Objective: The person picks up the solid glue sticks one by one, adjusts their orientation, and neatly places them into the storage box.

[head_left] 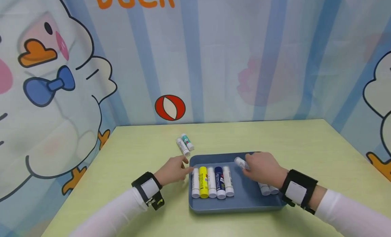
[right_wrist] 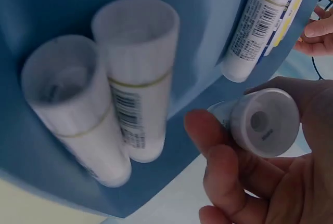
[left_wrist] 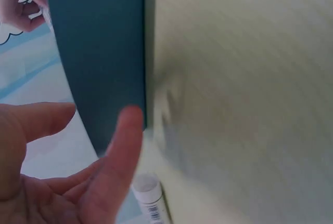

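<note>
My right hand [head_left: 265, 167] pinches a white glue stick [head_left: 241, 163] over the right half of a blue-grey tray [head_left: 236, 208]. In the right wrist view the held glue stick [right_wrist: 266, 122] points its hollow end at the camera, between thumb and fingers. My left hand [head_left: 171, 170] holds nothing; its fingers are spread at the tray's left rim. Inside the tray, a row on the left has a yellow glue stick [head_left: 203, 182], a dark blue glue stick [head_left: 219, 177] and several white ones. Two white glue sticks [head_left: 264, 189] lie below my right hand, partly hidden by it.
Behind the tray's back left corner, a white glue stick [head_left: 183, 147] and a teal-labelled glue stick [head_left: 187, 142] lie side by side on the pale yellow table [head_left: 137, 142]. A printed duck curtain [head_left: 213, 60] hangs along the table's back edge.
</note>
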`<action>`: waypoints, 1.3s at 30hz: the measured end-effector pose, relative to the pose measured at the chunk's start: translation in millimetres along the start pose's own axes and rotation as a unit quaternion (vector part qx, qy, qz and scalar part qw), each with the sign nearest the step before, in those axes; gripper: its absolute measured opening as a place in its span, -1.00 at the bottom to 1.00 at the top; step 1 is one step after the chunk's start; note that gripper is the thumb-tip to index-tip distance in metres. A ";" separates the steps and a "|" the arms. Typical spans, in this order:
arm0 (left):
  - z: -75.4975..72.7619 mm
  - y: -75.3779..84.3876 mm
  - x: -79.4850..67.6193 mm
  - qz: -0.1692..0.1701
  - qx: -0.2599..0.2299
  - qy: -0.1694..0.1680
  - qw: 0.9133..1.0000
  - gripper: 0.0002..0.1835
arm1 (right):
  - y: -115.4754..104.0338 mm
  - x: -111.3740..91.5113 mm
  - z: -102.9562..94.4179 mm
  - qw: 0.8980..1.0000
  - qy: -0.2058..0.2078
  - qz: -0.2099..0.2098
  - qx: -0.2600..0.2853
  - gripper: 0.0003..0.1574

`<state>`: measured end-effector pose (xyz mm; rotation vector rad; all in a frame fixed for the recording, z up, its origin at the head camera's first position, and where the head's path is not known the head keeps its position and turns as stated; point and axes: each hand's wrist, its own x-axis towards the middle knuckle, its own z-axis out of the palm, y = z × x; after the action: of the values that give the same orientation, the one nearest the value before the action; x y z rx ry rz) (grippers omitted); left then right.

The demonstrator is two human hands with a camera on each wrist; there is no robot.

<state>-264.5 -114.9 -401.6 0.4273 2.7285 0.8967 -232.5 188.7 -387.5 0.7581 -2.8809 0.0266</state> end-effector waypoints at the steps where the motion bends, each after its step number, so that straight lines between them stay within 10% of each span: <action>1: 1.3 -1.2 0.8 -0.007 -0.019 -0.009 1.000 -0.59 | 0.9 -1.4 1.5 1.000 -0.001 0.004 0.002 -0.59; 13: 10.5 -7.0 11.9 -0.042 -0.123 -0.040 0.991 -0.60 | 2.4 -7.6 9.1 1.000 -0.005 -0.012 -0.011 -0.47; 31: 10.5 -8.7 10.7 -0.054 -0.101 -0.039 0.993 -0.61 | -5.0 -0.3 10.1 0.996 -0.080 -0.007 -0.039 -0.36; 39: 8.9 -5.3 9.8 -0.054 -0.091 -0.035 0.994 -0.67 | 13.2 -11.7 2.2 0.997 -0.041 0.062 0.006 -0.43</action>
<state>-272.0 -110.8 -413.1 0.2663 2.5518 1.0682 -229.3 205.7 -391.2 0.5960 -3.0041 0.0297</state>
